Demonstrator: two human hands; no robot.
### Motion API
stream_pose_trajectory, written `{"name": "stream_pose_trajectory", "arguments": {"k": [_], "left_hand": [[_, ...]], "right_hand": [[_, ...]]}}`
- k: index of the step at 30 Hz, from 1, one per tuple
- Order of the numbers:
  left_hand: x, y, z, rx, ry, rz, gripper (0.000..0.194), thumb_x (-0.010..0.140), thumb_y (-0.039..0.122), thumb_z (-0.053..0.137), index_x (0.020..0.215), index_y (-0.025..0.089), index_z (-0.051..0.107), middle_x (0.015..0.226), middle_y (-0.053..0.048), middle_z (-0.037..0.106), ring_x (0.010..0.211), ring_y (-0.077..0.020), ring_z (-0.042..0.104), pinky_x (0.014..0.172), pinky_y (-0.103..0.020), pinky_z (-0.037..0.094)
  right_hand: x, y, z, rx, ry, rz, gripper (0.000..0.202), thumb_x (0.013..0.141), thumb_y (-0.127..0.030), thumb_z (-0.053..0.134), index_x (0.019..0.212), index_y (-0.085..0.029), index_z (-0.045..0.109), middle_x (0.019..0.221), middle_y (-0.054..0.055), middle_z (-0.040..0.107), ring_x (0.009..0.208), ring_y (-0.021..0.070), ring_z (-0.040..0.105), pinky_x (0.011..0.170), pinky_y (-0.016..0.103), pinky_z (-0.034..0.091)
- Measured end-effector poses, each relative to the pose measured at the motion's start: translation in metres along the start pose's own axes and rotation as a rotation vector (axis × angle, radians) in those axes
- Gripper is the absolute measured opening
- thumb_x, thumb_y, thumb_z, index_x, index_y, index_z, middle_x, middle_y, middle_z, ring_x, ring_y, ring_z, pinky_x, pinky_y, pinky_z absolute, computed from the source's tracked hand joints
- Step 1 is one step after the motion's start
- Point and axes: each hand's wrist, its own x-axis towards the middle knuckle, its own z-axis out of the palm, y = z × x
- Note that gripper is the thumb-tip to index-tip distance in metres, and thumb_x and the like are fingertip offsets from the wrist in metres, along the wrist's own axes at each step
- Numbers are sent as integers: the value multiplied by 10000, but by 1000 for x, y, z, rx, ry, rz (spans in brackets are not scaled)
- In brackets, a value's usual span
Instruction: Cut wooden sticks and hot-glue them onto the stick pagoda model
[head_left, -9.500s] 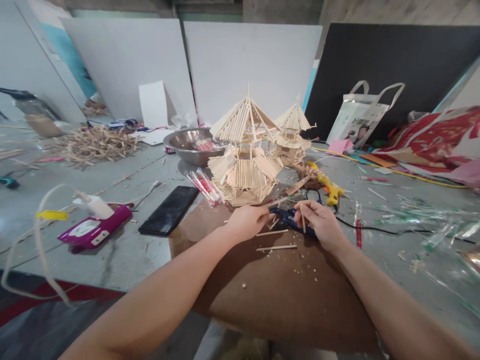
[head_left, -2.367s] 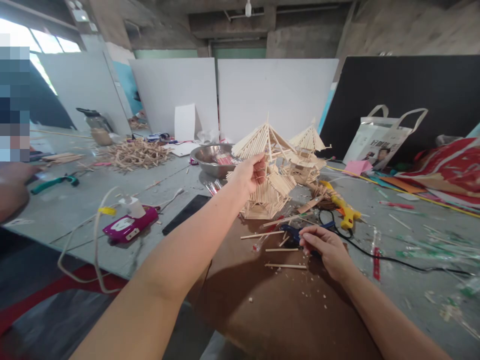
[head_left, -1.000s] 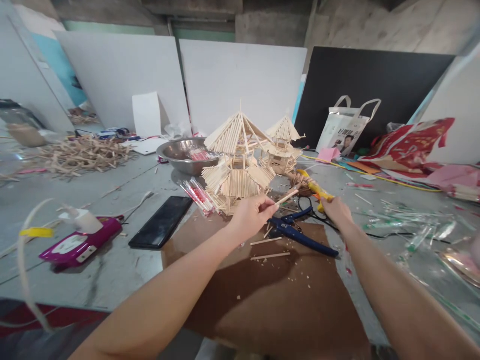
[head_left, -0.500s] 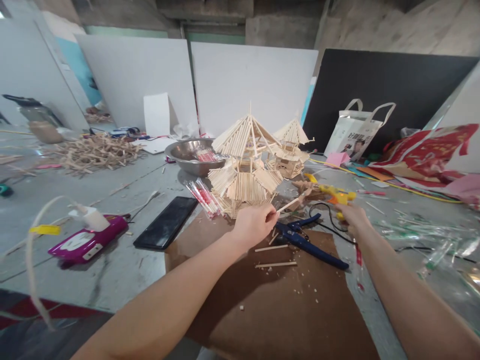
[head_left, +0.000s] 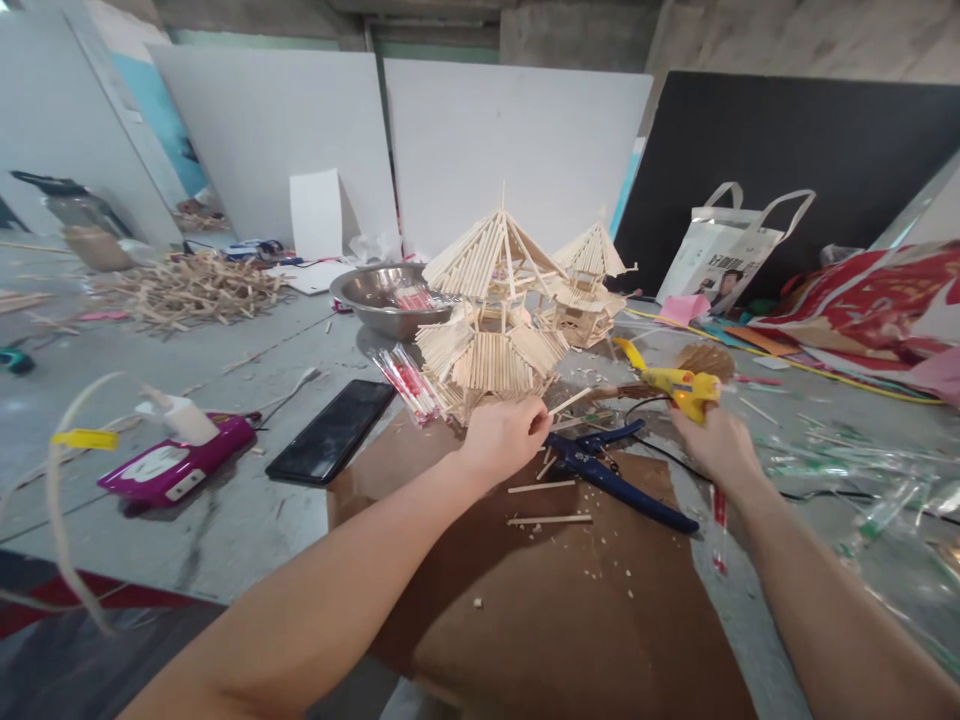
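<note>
My left hand (head_left: pixel 504 438) is closed on a thin wooden stick (head_left: pixel 570 402), whose free end points up to the right. Just behind that hand stands a tiered pavilion model (head_left: pixel 491 360) made of pale sticks, its lowest part partly hidden by the hand. On the right, my right hand (head_left: pixel 716 450) grips the handle of a yellow hot glue gun (head_left: pixel 679 384), nozzle towards the left. Blue-handled cutters (head_left: pixel 622 487) lie between my hands on a brown board (head_left: pixel 585 620). Two cut sticks (head_left: pixel 550 520) rest near them among small chips.
A second stick pavilion (head_left: pixel 589 290) stands behind the first. To the left are a metal bowl (head_left: pixel 390 318), packaged sticks (head_left: pixel 409 385), a black phone (head_left: pixel 331 430) and a purple power strip (head_left: pixel 180 460). Clear plastic wrappers (head_left: pixel 862 470) and the glue gun's black cord (head_left: pixel 675 465) lie right.
My right hand has closed round the glue gun's handle and brought it more upright. The left hand still holds the stick in nearly the same place.
</note>
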Motion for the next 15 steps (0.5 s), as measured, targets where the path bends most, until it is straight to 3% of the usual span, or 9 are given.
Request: {"name": "stream_pose_trajectory", "arguments": {"k": [3,6,8,10,12,15], "left_hand": [[0,2,0,52,-21,7,142,733,249,454,636,205,547,564,-12,549,506,-109,449,504,-231,262],[-1,1,3,60,-15,17,142,736,243,449,642,206,549,581,-18,559,519,-112,458,510,-238,264],[-2,1,5,43,4,24,148,738,247,447,642,207,552,587,-20,563,520,-111,459,511,-238,266],[-3,0,6,31,7,24,162,745,261,440,647,207,558,590,-19,568,521,-110,463,510,-235,270],[-3,1,5,47,-23,4,178,751,278,428,662,205,564,591,-15,572,526,-111,473,509,-232,278],[-2,3,3,106,-101,-38,206,760,294,404,693,196,572,604,-10,585,553,-115,500,521,-234,304]], "right_hand": [[-3,1,-1,-178,70,-66,374,715,-361,419,987,-129,531,777,140,593,725,276,560,598,348,376],[-5,1,-2,-145,104,-32,402,688,-354,462,1055,-194,508,826,109,599,692,250,561,575,337,376],[-3,3,0,91,-24,44,384,653,-344,510,992,-167,543,663,75,594,572,206,546,514,305,373],[0,6,1,500,-226,126,351,629,-346,539,912,-140,567,492,22,534,435,155,485,432,268,351],[0,8,1,913,-374,149,310,614,-346,555,855,-150,573,455,-10,508,369,112,427,379,238,332],[-2,5,-2,1250,-422,97,234,594,-330,573,772,-178,570,504,-22,533,363,83,413,351,212,340]]}}
